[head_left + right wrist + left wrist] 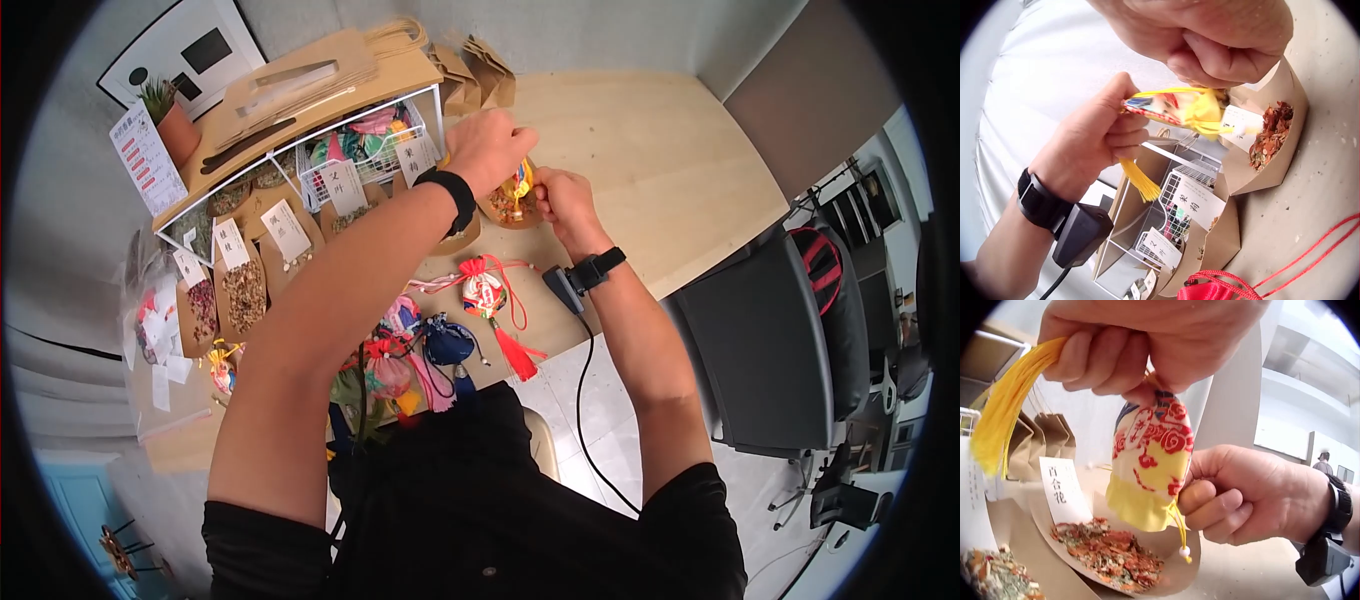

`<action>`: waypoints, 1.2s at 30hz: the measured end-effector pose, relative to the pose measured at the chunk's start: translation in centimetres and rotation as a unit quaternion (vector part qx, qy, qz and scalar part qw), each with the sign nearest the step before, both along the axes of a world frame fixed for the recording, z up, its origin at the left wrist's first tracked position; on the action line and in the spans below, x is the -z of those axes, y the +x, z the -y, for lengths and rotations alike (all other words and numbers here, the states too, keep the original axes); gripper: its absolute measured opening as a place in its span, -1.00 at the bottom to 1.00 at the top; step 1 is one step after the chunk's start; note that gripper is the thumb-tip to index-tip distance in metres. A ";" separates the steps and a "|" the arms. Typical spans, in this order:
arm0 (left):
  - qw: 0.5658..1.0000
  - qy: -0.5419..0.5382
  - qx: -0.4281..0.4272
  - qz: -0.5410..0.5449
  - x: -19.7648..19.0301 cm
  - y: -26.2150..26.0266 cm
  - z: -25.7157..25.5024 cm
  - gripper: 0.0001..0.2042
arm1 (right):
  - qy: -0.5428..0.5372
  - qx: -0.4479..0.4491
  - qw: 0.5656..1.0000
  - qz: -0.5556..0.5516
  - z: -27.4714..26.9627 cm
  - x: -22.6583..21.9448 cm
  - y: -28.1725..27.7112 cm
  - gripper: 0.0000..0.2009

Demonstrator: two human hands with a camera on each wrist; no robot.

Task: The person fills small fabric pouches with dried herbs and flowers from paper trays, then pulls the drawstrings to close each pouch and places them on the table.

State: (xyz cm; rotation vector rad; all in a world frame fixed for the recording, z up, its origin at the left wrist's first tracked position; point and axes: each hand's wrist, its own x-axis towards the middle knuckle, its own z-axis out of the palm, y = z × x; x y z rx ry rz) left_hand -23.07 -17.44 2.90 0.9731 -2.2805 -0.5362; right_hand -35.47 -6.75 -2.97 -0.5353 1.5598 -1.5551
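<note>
Tassel end up, a yellow, red and white pouch (520,180) (1150,462) (1175,107) hangs with its gathered yellow mouth down. My left hand (490,150) (1129,347) (1088,140) grips its upper end, and the yellow tassel (1013,409) (1141,181) sticks out from between the fingers. At the pouch's side, near the mouth, my right hand (568,205) (1250,497) (1222,44) pinches it with curled fingers; the fingertips are partly hidden. Below is a paper tray (1182,575) of orange-red dried petals (1110,556) (1272,131) with a white label.
More trays of dried herbs with labels (285,230) line the shelf (300,75) at left. A red pouch (483,290) with cords and tassel, a dark blue pouch (449,342) and several others lie nearer the body. Paper bags (488,75) stand behind; a black chair (760,350) is at right.
</note>
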 end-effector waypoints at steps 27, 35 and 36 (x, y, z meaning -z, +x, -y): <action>0.816 0.404 0.021 -0.413 -1.2 9.6 -3.5 -0.68 | -0.080 -0.002 0.983 -0.165 -5.4 -1.6 1.6 -0.75; 0.793 0.333 -0.151 -0.486 -5.6 42.8 -8.4 -0.75 | -0.053 0.021 0.979 -0.194 -13.1 1.8 0.5 -0.85; 0.772 0.306 -0.234 -0.505 -5.2 46.3 -8.1 -0.78 | -0.045 0.036 0.980 -0.192 -13.6 2.6 0.3 -0.86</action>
